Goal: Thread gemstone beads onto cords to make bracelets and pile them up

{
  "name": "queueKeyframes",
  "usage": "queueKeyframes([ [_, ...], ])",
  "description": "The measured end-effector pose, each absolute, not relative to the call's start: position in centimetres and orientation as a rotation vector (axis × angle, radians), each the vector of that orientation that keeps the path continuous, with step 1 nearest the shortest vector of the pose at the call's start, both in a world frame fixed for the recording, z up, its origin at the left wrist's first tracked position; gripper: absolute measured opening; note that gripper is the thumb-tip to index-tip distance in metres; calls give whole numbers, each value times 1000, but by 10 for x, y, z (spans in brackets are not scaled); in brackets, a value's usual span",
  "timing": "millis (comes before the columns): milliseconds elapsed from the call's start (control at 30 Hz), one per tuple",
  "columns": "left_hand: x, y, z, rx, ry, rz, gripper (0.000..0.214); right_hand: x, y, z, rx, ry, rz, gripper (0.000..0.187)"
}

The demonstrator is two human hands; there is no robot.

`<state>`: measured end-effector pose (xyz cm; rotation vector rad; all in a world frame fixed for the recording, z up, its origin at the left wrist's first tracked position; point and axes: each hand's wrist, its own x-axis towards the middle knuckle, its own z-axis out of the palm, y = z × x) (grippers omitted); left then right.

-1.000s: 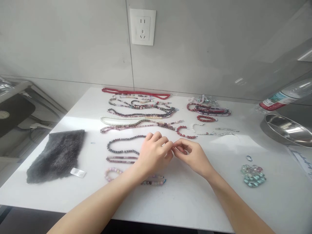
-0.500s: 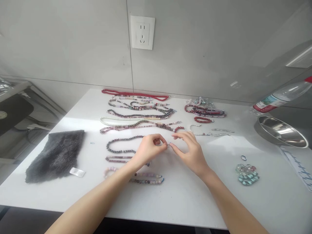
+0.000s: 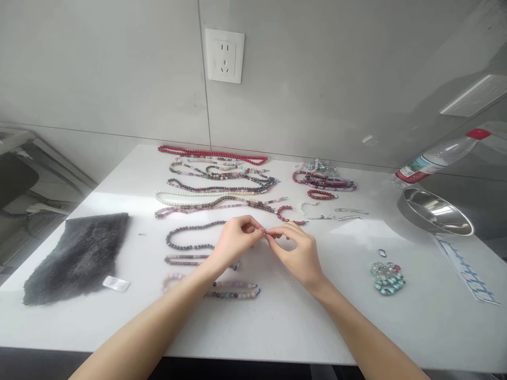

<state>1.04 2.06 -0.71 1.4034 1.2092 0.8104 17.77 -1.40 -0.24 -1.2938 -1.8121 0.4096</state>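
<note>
Over the middle of the white table, my left hand (image 3: pixel 240 238) and my right hand (image 3: pixel 298 248) meet at the fingertips. Both are closed in a pinch; whatever sits between the fingers is too small to name. Under my left wrist lie a dark bead strand (image 3: pixel 186 245), a thin brown-purple strand (image 3: pixel 186 259) and a strand of pale pink and mixed round beads (image 3: pixel 235 294), each partly covered. Just beyond my fingers is a short curved red bead string (image 3: pixel 282 215). Behind it, several long strands lie side by side, among them a red one (image 3: pixel 214 153) and a white pearl-like one (image 3: pixel 182 193).
A dark furry cloth (image 3: pixel 79 258) with a white tag lies on the left. To the right are a pile of turquoise and clear beads (image 3: pixel 388 285), a steel bowl (image 3: pixel 435 211), a tilted plastic bottle (image 3: pixel 435 158) and more strands (image 3: pixel 325 180). A wall socket (image 3: pixel 225 55) is above.
My right hand's fingertips, spread and slightly apart before, have come in to pinch against my left fingertips. The whole view has shifted slightly, so the table things appear further left.
</note>
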Motion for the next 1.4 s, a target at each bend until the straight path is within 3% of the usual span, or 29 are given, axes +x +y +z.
queueKeyframes([
  [400,9,18,2,1261,1166,750,22,176,-16,0,-1460,-1578,600,5],
  [1400,21,6,-4,1327,1178,908,15,175,-17,-1,-1442,-1619,444,10],
])
